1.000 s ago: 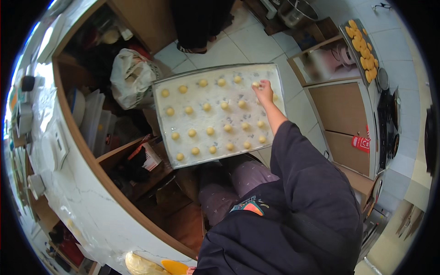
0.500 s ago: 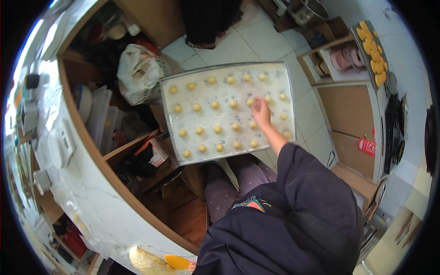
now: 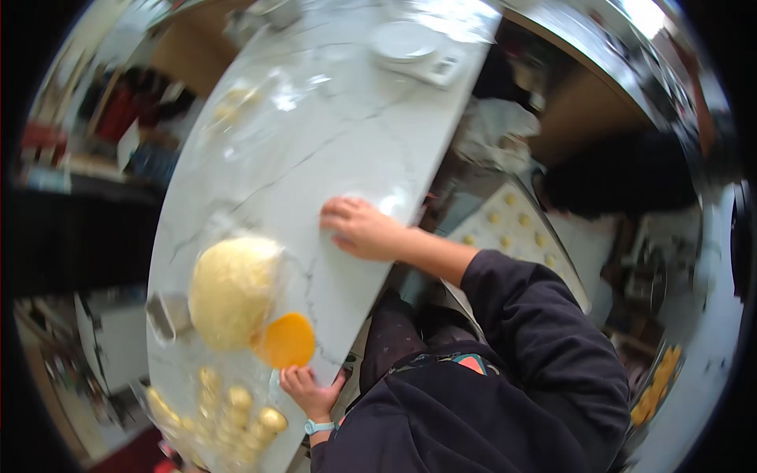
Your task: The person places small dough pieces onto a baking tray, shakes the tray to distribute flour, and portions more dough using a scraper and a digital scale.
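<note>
My right hand is over the marble-patterned counter, slightly blurred, its fingers loosely apart with nothing visible in them. At the counter's near edge, my left hand rests with its fingers on top and its thumb apart. Just beyond the left hand lies an orange dough scraper, its far side against a large mound of pale yellow dough with clear plastic around it. Left of the left hand, several round dough pieces sit under clear plastic.
A small grey metal container stands left of the dough. Farther off are a plastic sheet with yellow scraps and a white kitchen scale. Below the counter, right, is a tray of dough balls; another person stands beyond it.
My view has turned left from the tray to the counter. My right hand has left the dough balls on the tray and is now over the counter; my left hand shows more fully.
</note>
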### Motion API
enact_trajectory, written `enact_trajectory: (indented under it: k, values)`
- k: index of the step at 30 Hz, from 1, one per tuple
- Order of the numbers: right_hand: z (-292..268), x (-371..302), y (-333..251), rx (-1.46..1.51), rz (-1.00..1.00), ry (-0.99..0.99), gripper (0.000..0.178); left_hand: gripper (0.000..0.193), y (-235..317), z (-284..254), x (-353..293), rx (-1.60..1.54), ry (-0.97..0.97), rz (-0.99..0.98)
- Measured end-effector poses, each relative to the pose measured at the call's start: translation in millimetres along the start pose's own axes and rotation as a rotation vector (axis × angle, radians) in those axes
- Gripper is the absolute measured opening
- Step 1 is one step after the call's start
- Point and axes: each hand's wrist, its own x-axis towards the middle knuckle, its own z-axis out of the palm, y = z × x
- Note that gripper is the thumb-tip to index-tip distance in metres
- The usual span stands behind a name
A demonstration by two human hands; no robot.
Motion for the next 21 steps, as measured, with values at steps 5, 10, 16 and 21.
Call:
enact_trajectory:
  k: [5,10,16,21]
  values:
    - [88.8,166.5,-3.5,-0.161,0.098,0.05,0.047,0.06,-39.6,-13.9,-8.9,-0.064,-0.021,-0.042]
    - [163.2,292.8,-6.3,-0.341,0.249,0.04,0.053,0.057,-69.3,-23.5,-9.7,-0.134,0.008,-0.097]
    - [197.7,363.8,1.1,-0.397,0.226,0.203,0.055,0.026,-106.3,-4.9,-21.0,-0.118,0.062,-0.01]
    - [199.5,384.0,28.1,-0.221,0.044,0.364,0.046,0.018,-111.2,-3.8,-23.1,0.007,0.079,0.015]
